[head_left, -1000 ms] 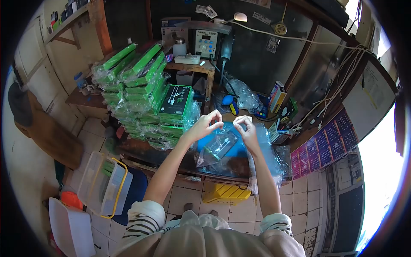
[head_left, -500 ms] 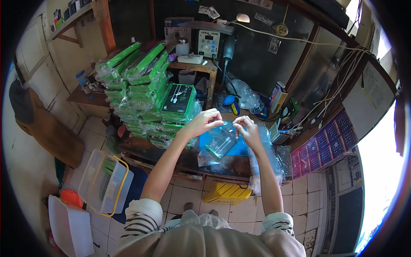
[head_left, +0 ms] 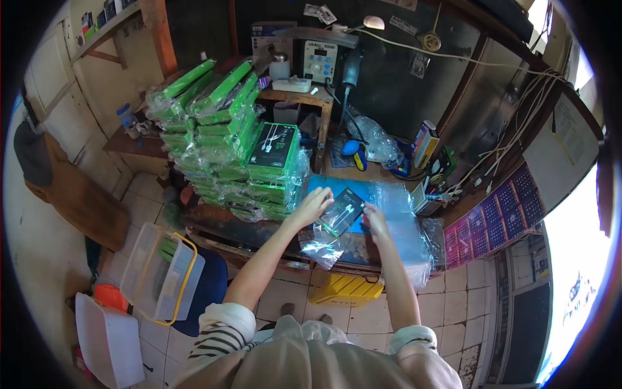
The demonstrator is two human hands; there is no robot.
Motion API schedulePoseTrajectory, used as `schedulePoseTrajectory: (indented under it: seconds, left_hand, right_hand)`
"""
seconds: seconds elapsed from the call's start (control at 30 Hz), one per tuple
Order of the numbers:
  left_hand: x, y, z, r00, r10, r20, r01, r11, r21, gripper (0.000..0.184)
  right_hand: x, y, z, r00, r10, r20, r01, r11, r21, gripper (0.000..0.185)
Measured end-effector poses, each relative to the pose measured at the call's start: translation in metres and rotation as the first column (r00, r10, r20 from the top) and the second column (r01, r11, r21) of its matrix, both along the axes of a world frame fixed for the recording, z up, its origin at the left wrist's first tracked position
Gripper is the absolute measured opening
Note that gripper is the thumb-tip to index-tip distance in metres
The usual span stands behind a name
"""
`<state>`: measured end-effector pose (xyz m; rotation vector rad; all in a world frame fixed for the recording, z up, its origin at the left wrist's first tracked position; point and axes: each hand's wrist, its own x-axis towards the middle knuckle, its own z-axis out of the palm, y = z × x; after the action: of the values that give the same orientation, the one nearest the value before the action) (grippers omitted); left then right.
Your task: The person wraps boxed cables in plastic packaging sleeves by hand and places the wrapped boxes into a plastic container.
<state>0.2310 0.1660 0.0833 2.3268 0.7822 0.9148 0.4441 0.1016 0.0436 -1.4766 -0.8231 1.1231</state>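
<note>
A black cable box [head_left: 343,211] with green edges and white cables pictured on it lies tilted between my hands, over the blue mat [head_left: 367,190]. My left hand [head_left: 313,207] is closed, its fingertips pinching at the box's upper left side. At the opposite edge, my right hand [head_left: 375,222] has its fingers bent and pressed against the box's right corner. Crumpled clear plastic wrap [head_left: 323,251] hangs below the box toward the bench's front edge. How much of the wrap is between my fingers is hard to see.
Left of my hands rises a tall stack of plastic-wrapped green boxes [head_left: 223,139]. Flat clear bags [head_left: 405,236] lie beside my right forearm. A soldering station [head_left: 319,61] stands on a wooden shelf behind. Below are a yellow crate [head_left: 346,290] and a clear bin [head_left: 155,279].
Both hands have come down and nearer to me. They have moved from pinching clear plastic above the box to its side edges. The box now shows its front more plainly.
</note>
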Motion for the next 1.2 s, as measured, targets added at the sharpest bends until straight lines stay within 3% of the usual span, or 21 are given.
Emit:
schedulePoseTrajectory:
  seconds: [0.03, 0.23, 0.27, 0.37, 0.43, 0.53, 0.67, 0.8, 0.93, 1.1, 1.2]
  left_hand:
    - [0.004, 0.002, -0.014, 0.997, 0.048, 0.055, -0.044, 0.995, -0.087, 0.018]
    - [0.02, 0.004, -0.036, 0.984, 0.106, 0.144, -0.076, 0.977, -0.2, 0.017]
    - [0.021, 0.005, -0.035, 0.979, 0.118, 0.168, -0.078, 0.97, -0.228, 0.016]
    - [0.02, 0.006, -0.038, 0.97, 0.146, 0.193, -0.106, 0.973, -0.205, 0.015]
    - [0.019, 0.006, -0.042, 0.943, 0.172, 0.286, -0.027, 0.893, -0.448, 0.015]
    - [0.019, 0.009, -0.045, 0.94, 0.185, 0.287, -0.03, 0.882, -0.471, 0.014]
    - [0.02, 0.01, -0.043, 0.939, 0.171, 0.298, -0.007, 0.876, -0.482, 0.015]
    - [0.021, 0.01, -0.04, 0.932, 0.175, 0.316, 0.003, 0.871, -0.492, 0.014]
    - [0.026, 0.01, -0.035, 0.912, 0.144, 0.383, 0.078, 0.858, -0.507, 0.012]
    - [0.027, 0.009, -0.007, 0.911, 0.118, 0.394, 0.103, 0.862, -0.496, 0.011]
    - [0.028, 0.012, 0.016, 0.882, 0.066, 0.467, 0.121, 0.926, -0.359, 0.009]
  right_hand:
    - [0.002, -0.003, -0.01, 0.996, 0.0, -0.085, -0.012, 0.99, -0.137, 0.038]
    - [-0.021, -0.01, -0.013, 0.938, -0.206, -0.278, 0.137, 0.959, -0.248, 0.04]
    - [-0.02, -0.008, -0.015, 0.916, -0.131, -0.38, 0.054, 0.976, -0.209, 0.033]
    - [-0.024, 0.002, -0.017, 0.882, -0.202, -0.426, 0.092, 0.96, -0.265, 0.022]
    - [-0.028, 0.009, -0.011, 0.862, -0.303, -0.407, 0.156, 0.922, -0.355, 0.015]
    - [-0.031, 0.014, 0.0, 0.814, -0.41, -0.411, 0.181, 0.853, -0.49, 0.009]
    - [-0.026, 0.019, -0.009, 0.922, -0.204, -0.33, 0.052, 0.908, -0.416, 0.016]
    - [-0.016, 0.022, -0.02, 0.928, -0.235, -0.291, 0.112, 0.917, -0.384, 0.032]
    - [-0.014, 0.022, -0.019, 0.925, -0.216, -0.313, 0.115, 0.943, -0.311, 0.027]
    - [-0.008, 0.014, 0.0, 0.907, -0.081, -0.412, -0.031, 0.966, -0.257, 0.013]
    - [-0.005, 0.005, 0.035, 0.899, -0.054, -0.436, -0.023, 0.985, -0.169, 0.016]
